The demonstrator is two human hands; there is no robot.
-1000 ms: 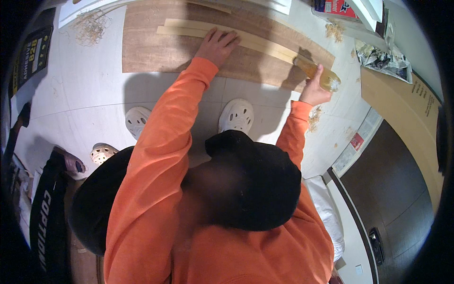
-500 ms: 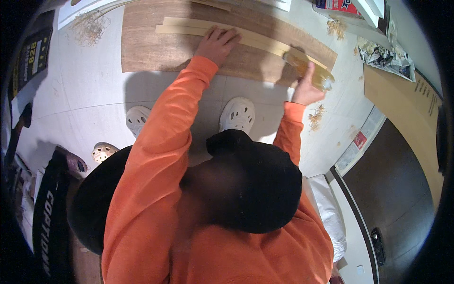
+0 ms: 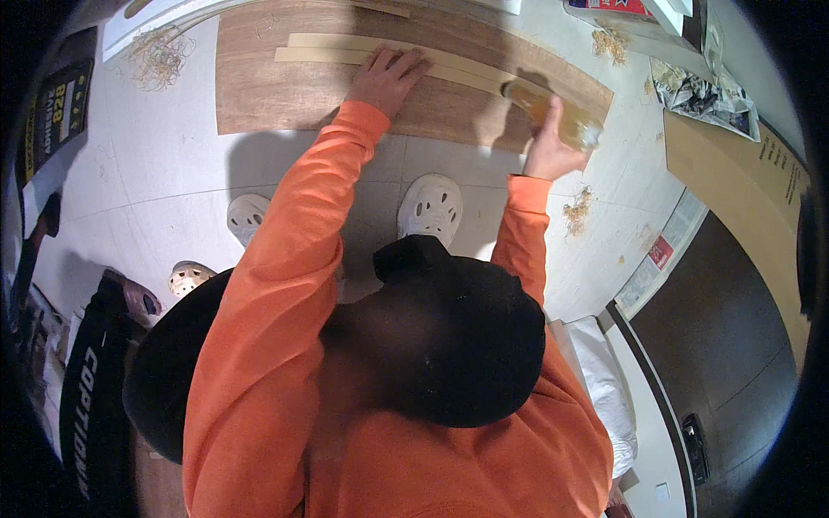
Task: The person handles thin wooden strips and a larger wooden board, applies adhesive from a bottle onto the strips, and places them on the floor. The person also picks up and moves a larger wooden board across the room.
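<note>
My left hand point(image 3: 386, 85) lies with spread, flat fingers on thin pale tan strips point(image 3: 324, 52). These strips run side by side across a brown wood-grain sheet point(image 3: 250, 99) on the floor. Farther right, my right hand point(image 3: 551, 154) is closed around a translucent bottle point(image 3: 563, 119) of yellowish liquid, somewhat blurred. The bottle is tilted nearly flat, its narrow dark tip pointing left at the strips' right part. Whether the tip touches them I cannot tell.
Tangled shavings point(image 3: 160, 59) lie at the far left, with smaller clumps point(image 3: 577, 211) on the right. A cardboard sheet point(image 3: 717, 164) and crumpled wrapping point(image 3: 708, 102) are at the right. A white clog point(image 3: 430, 209) stands near the sheet; a black-capped head point(image 3: 466, 337) covers the lower middle.
My right hand has shifted the bottle slightly left and away from me along the strips. My left hand stays at about the same place on them. The whole view has shifted a little.
</note>
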